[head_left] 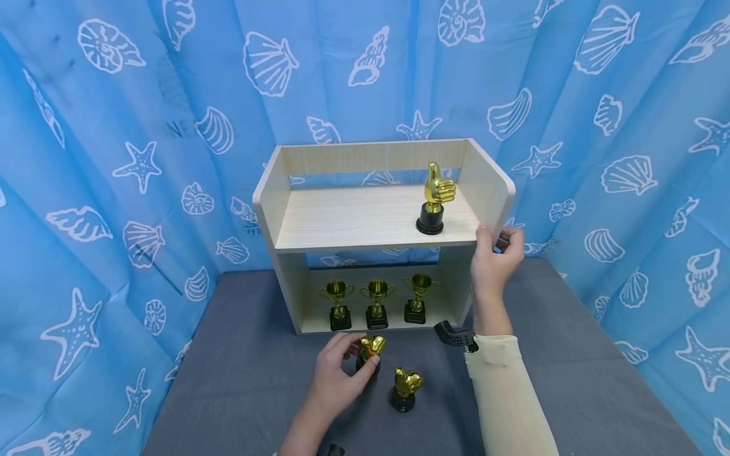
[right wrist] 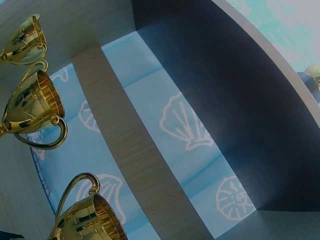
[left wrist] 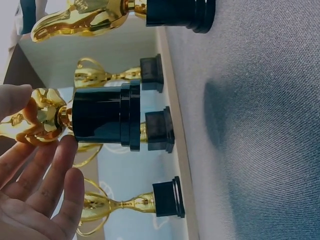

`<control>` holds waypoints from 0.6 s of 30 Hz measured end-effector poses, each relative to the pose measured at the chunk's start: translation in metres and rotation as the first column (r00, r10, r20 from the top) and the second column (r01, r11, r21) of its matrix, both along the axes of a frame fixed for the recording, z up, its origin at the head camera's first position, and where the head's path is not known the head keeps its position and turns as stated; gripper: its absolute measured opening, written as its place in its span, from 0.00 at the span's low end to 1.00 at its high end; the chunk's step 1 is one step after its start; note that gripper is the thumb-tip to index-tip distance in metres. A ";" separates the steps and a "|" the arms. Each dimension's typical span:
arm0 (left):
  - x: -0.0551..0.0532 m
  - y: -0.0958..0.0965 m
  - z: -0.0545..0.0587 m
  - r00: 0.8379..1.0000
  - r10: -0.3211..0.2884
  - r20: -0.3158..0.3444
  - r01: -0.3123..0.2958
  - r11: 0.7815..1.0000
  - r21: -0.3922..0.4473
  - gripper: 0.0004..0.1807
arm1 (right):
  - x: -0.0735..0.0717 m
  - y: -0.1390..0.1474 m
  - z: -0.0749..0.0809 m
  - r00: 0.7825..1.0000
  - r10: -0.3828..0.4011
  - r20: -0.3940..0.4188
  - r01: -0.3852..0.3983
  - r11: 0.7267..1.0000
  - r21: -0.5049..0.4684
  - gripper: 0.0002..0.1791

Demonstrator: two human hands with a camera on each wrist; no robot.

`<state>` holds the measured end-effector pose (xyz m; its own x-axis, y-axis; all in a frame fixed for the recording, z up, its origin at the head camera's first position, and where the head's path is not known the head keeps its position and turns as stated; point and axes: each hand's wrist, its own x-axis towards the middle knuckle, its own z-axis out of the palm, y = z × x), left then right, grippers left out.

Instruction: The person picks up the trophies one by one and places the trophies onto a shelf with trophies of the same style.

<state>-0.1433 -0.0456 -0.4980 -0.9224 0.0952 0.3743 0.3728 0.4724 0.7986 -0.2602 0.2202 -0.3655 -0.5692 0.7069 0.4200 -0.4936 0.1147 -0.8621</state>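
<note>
My left hand [head_left: 338,375] pinches a gold thumbs-up trophy [left wrist: 102,115] by its gold top, with thumb and fingers on either side. Its black base hangs just above the table, with a shadow below in the left wrist view. A second thumbs-up trophy [head_left: 404,391] stands on the table to the right of that hand. My right hand [head_left: 495,266] grips the front edge of the right side panel of a pale wooden shelf [head_left: 353,215]. On the upper board, near that panel, stands another thumbs-up trophy [head_left: 431,206].
Three gold trophy cups [head_left: 377,301] with black bases stand in a row on the lower shelf level. The shelf rests on a grey cloth-covered table [head_left: 239,380]. Behind and at both sides hangs a blue curtain [head_left: 171,114] with white shell prints.
</note>
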 end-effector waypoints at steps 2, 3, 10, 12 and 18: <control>0.000 0.000 0.000 1.000 -0.002 -0.007 0.002 1.000 0.006 0.22 | 0.000 0.000 0.000 1.000 0.000 0.006 0.000 1.000 -0.002 0.05; 0.000 0.000 0.000 1.000 -0.002 -0.010 0.002 1.000 0.010 0.22 | 0.000 0.000 0.000 1.000 0.001 0.009 -0.001 1.000 -0.003 0.05; -0.001 0.000 0.001 0.999 0.003 -0.032 -0.002 1.000 0.021 0.22 | 0.001 0.000 0.001 1.000 0.001 0.013 0.000 1.000 -0.012 0.06; 0.000 -0.001 0.001 0.999 0.007 -0.034 -0.006 1.000 0.015 0.22 | 0.000 0.000 0.000 1.000 -0.001 0.009 0.001 1.000 -0.012 0.06; 0.000 -0.001 0.000 0.998 0.009 -0.068 -0.009 1.000 0.003 0.21 | 0.000 -0.001 0.000 1.000 -0.004 0.007 0.004 1.000 -0.006 0.05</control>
<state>-0.1431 -0.0467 -0.4980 -0.8959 0.0859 0.4360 0.4215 0.4744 0.7728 -0.2603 0.2196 -0.3656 -0.5690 0.7118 0.4118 -0.4875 0.1114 -0.8660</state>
